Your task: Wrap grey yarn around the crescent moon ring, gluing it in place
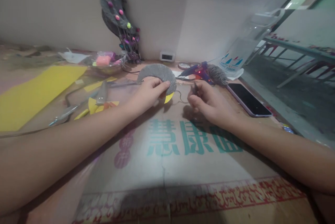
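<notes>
My left hand (154, 89) is closed on a crescent (158, 72) wrapped in grey yarn, its thumb pressed on the front near the right end. A bare yellow tip (169, 97) of the crescent sticks out below the thumb. From that end a loose strand of grey yarn (180, 95) curves across to my right hand (202, 100). The fingers of my right hand are curled together around the yarn, with a small dark bit showing between them. Both hands are above a printed cardboard sheet (167, 171), apart from each other.
Behind my right hand lie a blue glue gun (197, 71) with a red light and a grey yarn bundle (218, 74). A phone (248, 100) lies at right, by a clear plastic jug (240, 49). Scissors (65, 114) and yellow sheet (44, 91) lie left; a decorated moon (115, 11) hangs behind.
</notes>
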The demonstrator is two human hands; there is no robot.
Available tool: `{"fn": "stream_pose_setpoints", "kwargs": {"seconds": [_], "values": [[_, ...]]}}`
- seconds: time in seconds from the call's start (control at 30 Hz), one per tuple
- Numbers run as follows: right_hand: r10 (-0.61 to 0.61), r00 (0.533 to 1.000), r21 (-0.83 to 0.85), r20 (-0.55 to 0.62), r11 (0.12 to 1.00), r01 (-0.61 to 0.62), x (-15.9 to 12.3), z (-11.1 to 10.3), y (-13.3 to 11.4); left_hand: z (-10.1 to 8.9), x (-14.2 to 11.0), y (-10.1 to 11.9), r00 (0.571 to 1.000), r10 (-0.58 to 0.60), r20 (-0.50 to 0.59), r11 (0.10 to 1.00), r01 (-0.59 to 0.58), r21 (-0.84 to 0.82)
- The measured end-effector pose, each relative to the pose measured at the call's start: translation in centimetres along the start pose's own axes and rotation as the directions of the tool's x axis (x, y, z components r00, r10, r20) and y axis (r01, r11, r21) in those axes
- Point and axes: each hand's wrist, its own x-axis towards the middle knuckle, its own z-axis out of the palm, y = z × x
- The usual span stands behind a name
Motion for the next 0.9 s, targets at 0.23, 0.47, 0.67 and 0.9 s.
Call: {"fn": "stream_pose_setpoints", "kwargs": {"seconds": [0.23,0.47,0.67,0.9], "values": [[0.132,0.913,0.219,0.385,0.948,-0.23,-1.1,-2.7,1.0,0.1,0.2,-0.3,0.997,-0.078,0.013,0.995,0.079,-0.061],[-0.007,0.819,0.139,0.573,0.986,-0.088,-3.5,-2.7,-0.7,0.2,0.3,-0.7,0.998,-0.063,0.024,0.996,0.064,-0.06],[0.069,0.908,0.136,0.413,0.981,-0.137,-2.6,-3.0,-0.8,0.1,0.2,-0.3,0.999,-0.033,0.019,0.999,0.033,-0.014],[-0.006,0.739,0.299,0.674,0.916,-0.266,-3.2,-2.4,-2.3,0.2,0.2,-0.7,0.999,-0.042,0.027,0.999,0.043,-0.02]]}}
